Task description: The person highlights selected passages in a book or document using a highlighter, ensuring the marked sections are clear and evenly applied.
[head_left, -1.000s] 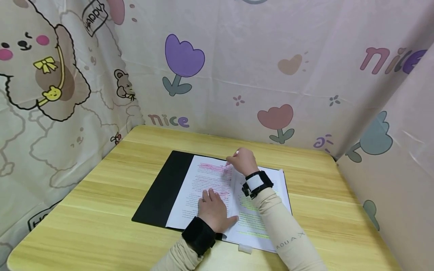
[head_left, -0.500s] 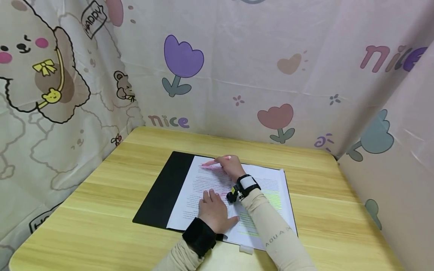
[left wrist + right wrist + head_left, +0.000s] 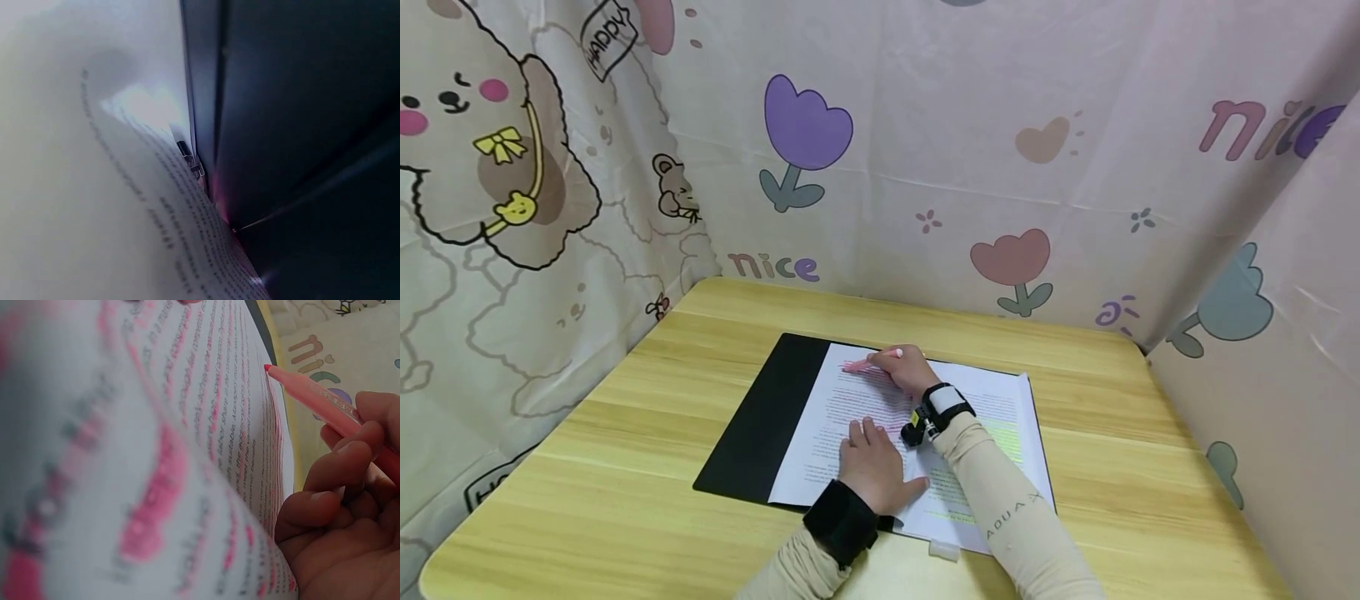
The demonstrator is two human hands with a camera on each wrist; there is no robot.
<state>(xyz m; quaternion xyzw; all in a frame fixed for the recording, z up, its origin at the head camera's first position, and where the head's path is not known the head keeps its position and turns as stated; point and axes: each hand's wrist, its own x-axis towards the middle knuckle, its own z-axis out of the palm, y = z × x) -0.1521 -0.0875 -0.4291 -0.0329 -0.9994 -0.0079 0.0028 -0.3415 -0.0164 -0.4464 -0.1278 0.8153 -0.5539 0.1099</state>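
My right hand (image 3: 907, 371) pinches a pink highlighter (image 3: 325, 400) between thumb and fingers, its tip at the printed lines near the top of the left page (image 3: 820, 417). Pink marks run over several lines there, seen large in the right wrist view. My left hand (image 3: 874, 468) rests flat on the lower part of the pages, fingers spread and thumb pointing right. Yellow-green marks colour lines on the right page (image 3: 1006, 404), partly hidden under my right forearm. The pages lie in a black folder (image 3: 748, 417). The left wrist view holds only blurred, curved print (image 3: 181, 231) and dark surfaces.
A small whitish block (image 3: 944, 551) lies at the folder's near edge. The wooden table (image 3: 625, 417) carries everything, and patterned curtains (image 3: 910, 167) hang close behind it and on both sides.
My right hand has moved left and slightly down from the inner end of the top lines, bringing the highlighter tip to their left end. My left hand has stayed in place.
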